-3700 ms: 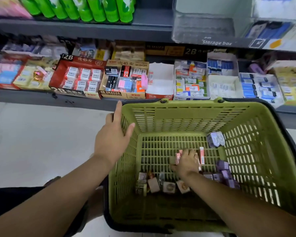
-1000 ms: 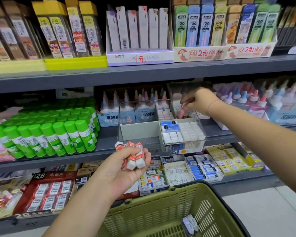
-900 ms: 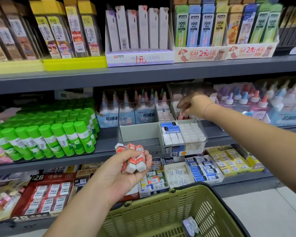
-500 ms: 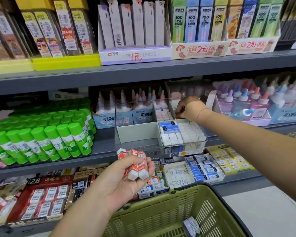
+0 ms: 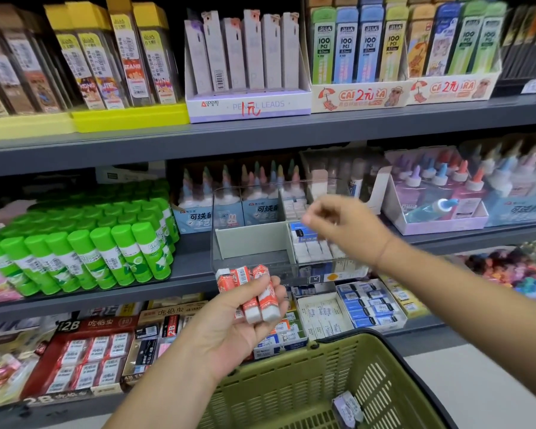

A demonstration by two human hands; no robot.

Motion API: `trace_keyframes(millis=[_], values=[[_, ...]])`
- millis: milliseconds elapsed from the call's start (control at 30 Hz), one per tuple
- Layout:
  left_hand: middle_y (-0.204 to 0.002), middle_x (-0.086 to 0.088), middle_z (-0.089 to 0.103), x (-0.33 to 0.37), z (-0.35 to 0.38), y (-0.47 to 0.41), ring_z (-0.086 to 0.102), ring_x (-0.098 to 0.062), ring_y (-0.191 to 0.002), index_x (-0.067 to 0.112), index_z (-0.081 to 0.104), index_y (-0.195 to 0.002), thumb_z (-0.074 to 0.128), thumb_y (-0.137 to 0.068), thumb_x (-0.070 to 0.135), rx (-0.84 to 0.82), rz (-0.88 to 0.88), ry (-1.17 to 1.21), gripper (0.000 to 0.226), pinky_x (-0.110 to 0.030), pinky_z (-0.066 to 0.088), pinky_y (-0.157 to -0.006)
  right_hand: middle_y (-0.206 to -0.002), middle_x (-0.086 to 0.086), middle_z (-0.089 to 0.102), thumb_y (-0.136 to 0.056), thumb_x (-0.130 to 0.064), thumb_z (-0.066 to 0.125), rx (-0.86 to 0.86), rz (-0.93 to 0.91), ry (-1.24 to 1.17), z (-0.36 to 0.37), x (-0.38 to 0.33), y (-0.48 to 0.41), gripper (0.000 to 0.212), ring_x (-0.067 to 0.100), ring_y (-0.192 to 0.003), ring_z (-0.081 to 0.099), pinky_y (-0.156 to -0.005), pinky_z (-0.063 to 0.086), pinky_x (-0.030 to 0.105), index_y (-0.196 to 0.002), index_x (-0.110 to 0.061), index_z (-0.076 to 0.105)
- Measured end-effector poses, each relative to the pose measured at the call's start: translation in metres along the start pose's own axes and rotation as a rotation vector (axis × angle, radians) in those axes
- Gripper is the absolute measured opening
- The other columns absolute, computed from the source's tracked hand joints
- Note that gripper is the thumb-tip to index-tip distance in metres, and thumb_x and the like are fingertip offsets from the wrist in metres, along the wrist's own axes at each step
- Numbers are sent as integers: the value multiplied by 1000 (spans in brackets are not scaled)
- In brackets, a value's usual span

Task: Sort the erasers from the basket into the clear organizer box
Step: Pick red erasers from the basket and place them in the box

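Observation:
My left hand grips three red-and-white erasers just below the front of the clear organizer box on the middle shelf. The box's front right compartment holds white and blue erasers; its front left compartment shows only a pale divider. My right hand hovers blurred over the box's right side, fingers loosely curled, with nothing visible in them. The green basket sits at the bottom, and one purple eraser shows inside it.
Green glue sticks stand left of the box. Glue bottles fill a tray to its right. Eraser display boxes line the lower shelf behind the basket. Pencil lead packs stand on the upper shelf.
My right hand has lifted out of the box's back right compartment and pulled back toward me without the eraser it carried. My left hand still holds the three erasers.

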State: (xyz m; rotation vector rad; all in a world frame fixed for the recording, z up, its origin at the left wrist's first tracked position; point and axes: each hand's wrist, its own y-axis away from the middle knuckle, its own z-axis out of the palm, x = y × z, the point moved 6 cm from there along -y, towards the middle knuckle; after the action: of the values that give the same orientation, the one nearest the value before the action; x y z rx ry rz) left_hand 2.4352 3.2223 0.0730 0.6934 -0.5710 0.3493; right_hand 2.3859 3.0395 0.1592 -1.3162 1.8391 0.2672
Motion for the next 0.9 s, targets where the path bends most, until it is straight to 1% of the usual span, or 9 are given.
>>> trace_keyframes(millis=[67,133,267,367,467,600,700,800,900], values=[[-87,-16,73,1,-1,-2,73,-25,-75,0,77,-70,79,-53,6,11,36,-17,18,-44,58,-80,-69,-3,65,-78,-47,64,-152,97,-251,32,-13,40,31,5,-58,62,-52,47,17,-83,-17,55],[-84,-13,73,3,-2,-2,72,-23,-71,5,77,-67,78,-56,13,31,69,-66,14,-43,53,-87,-65,-2,64,-79,-38,69,-248,203,-408,63,-17,68,32,12,-56,62,-47,47,23,-86,-14,49],[-84,-18,72,0,-1,-1,71,-29,-71,5,77,-69,74,-62,17,49,72,-78,14,-36,52,-63,-67,4,63,-79,-11,74,-219,287,-568,93,-20,83,27,17,-58,62,-48,46,24,-84,-13,47],[-85,-16,72,4,1,1,71,-26,-71,3,76,-69,73,-63,13,54,107,3,12,-37,57,-71,-66,7,66,-80,-7,73,-166,304,-649,88,-19,81,16,14,-56,63,-48,47,21,-85,-8,57],[-87,-17,72,8,-3,3,71,-24,-71,2,69,-84,75,-63,9,96,112,135,23,-37,60,-69,-71,13,68,-84,-9,68,-94,339,-688,65,-10,68,10,12,-58,62,-51,50,19,-90,-1,66],[-75,-17,70,3,-7,4,67,-24,-70,0,62,-85,72,-74,19,132,33,219,24,-32,59,-53,-69,3,69,-86,-12,64,176,252,-520,-10,8,23,10,7,-60,60,-55,51,15,-89,-7,73],[-70,-18,66,2,-7,2,62,-24,-76,-2,60,-86,69,-83,19,144,11,276,23,-31,57,-49,-75,12,67,-86,-7,66,301,169,-190,-62,22,-17,7,7,-56,58,-58,51,13,-89,-3,70],[-68,-19,65,2,-1,3,60,-26,-80,-4,59,-90,68,-81,12,105,1,299,20,-35,59,-54,-83,8,66,-82,-7,70,273,153,175,-83,38,-49,15,6,-58,59,-53,41,1,-96,-2,70],[-81,-19,62,2,5,4,59,-27,-82,-6,57,-102,67,-68,6,55,-20,289,37,-38,58,-59,-94,8,71,-79,-9,73,89,100,488,-73,46,-70,22,14,-76,59,-67,39,12,-101,-6,71]])
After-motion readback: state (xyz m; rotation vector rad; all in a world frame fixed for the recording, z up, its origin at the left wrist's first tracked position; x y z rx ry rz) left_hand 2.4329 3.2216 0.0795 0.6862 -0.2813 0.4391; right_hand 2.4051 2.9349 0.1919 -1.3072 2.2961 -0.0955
